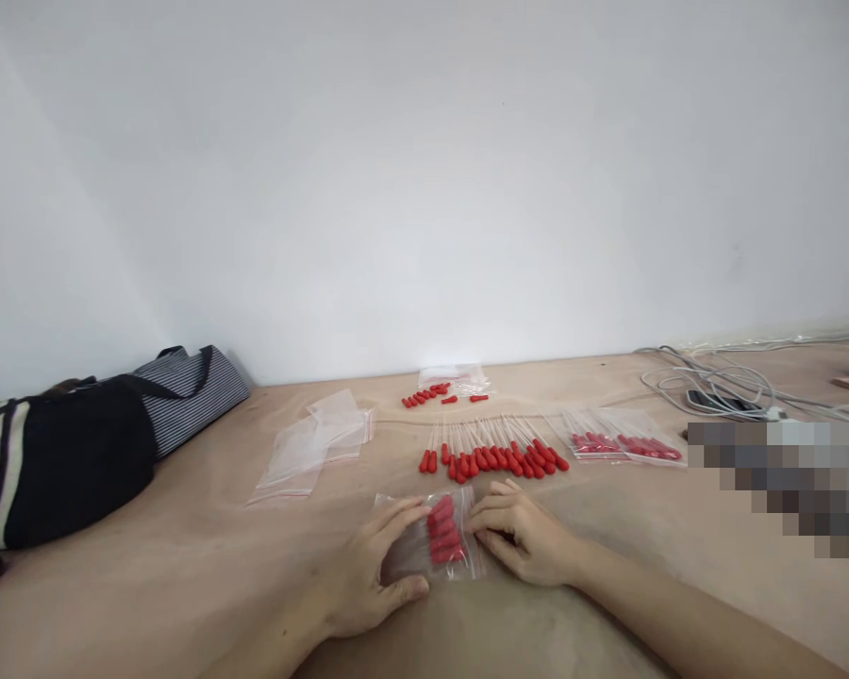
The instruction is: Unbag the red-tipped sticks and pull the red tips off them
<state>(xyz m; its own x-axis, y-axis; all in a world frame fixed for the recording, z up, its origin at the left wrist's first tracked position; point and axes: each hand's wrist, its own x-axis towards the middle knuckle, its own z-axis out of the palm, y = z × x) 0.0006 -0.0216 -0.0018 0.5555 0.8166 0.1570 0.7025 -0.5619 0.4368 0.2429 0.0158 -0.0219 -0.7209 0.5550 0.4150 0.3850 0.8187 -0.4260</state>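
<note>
In the head view, you have a clear zip bag flat on the brown tabletop right in front of you, between your two hands, with a short column of red dropper bulbs inside it. Your left hand is spread wide, thumb well apart from the fingers; its fingertips rest on the bag's left part, gripping nothing. Your right hand is half curled at the bag's right edge — whether thumb and finger pinch that edge or merely touch it, you can't quite tell from here.

Just beyond the bag lies a row of loose droppers, red bulbs toward you and clear stems pointing at the wall. Farther back sits a smaller group of droppers, beside more clear plastic. Flat clear bags overlap to your left; two filled bags lie to the right. A black bag and a striped bag stand far left — pale cables coil far right.
</note>
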